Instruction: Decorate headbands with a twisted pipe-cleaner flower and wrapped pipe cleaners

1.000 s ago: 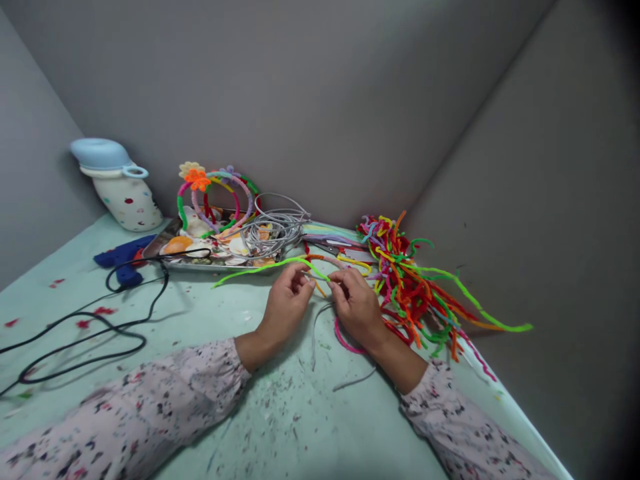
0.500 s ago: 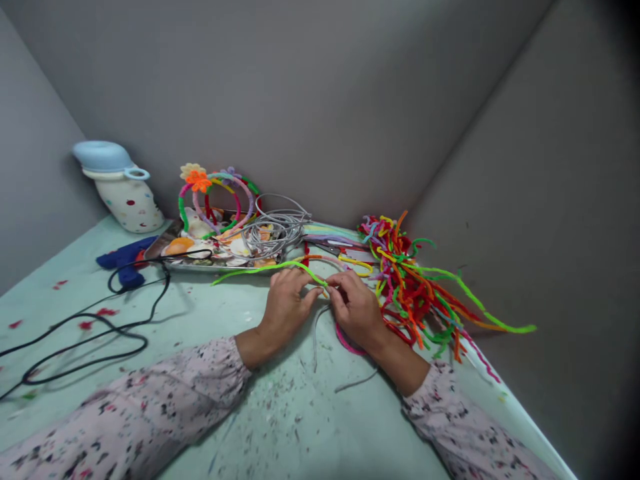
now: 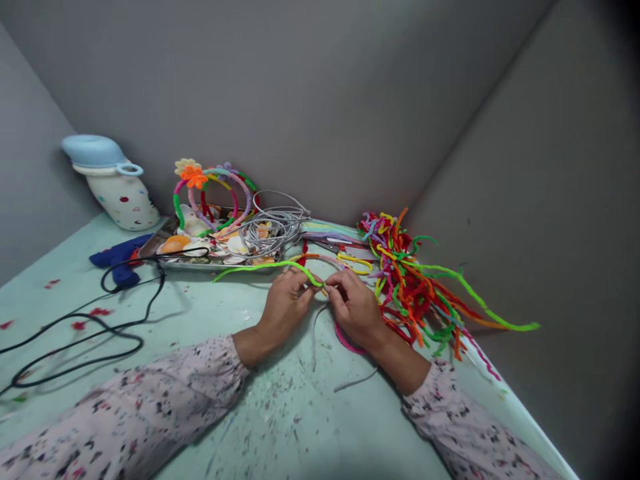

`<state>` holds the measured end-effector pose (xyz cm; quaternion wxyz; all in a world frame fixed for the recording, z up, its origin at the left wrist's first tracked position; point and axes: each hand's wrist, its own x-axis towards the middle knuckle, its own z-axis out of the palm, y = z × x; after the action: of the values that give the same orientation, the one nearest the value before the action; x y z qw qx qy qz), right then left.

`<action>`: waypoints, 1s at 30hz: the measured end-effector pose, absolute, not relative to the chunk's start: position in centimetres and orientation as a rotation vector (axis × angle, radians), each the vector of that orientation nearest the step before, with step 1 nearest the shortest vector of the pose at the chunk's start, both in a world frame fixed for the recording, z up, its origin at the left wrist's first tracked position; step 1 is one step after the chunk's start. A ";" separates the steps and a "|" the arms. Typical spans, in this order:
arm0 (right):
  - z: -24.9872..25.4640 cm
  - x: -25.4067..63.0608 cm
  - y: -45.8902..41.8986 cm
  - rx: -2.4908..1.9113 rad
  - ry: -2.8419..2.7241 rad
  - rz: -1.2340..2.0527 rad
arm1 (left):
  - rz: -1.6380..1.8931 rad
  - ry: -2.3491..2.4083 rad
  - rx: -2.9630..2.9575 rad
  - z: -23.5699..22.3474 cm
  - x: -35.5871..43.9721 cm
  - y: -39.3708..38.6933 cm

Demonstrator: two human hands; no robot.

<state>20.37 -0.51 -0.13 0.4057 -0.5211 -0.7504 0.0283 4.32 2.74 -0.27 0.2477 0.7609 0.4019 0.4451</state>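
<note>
A lime-green pipe cleaner [image 3: 260,265] stretches leftward from the pinched fingers of my left hand [image 3: 286,299]. Its short end lies where my right hand [image 3: 354,303] pinches, fingertips almost touching those of the left. Around my right hand shows a band wrapped in coloured pipe cleaner, with an orange and pink arc [image 3: 320,257] above and a magenta stretch [image 3: 347,341] below. Bare grey wire [image 3: 315,340] hangs beneath the fingers, and another grey end [image 3: 356,382] points left below my right wrist. My fingers hide the exact joint.
A metal tray [image 3: 220,268] holds scraps, fuzzy flowered headbands [image 3: 219,175] and a grey wire coil [image 3: 275,230]. Left are a blue glue gun [image 3: 123,257], black cord [image 3: 135,347] and capped bottle [image 3: 120,197]. Yellow-handled scissors [image 3: 357,265] lie near piled pipe cleaners [image 3: 410,287].
The left fingers have shifted slightly along the green pipe cleaner at the pinch. The view has turned a little, so the bottle and glue gun appear further left.
</note>
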 end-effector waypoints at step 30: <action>0.1 20.4 -0.6 -1.266 -1.855 0.105 | 1.310 0.938 1.916 -0.1 4.3 2.6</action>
<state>20.43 -0.58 0.14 0.4318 -0.5079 -0.7442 0.0420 4.31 2.65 -0.11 0.3135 0.7268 0.3557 0.4968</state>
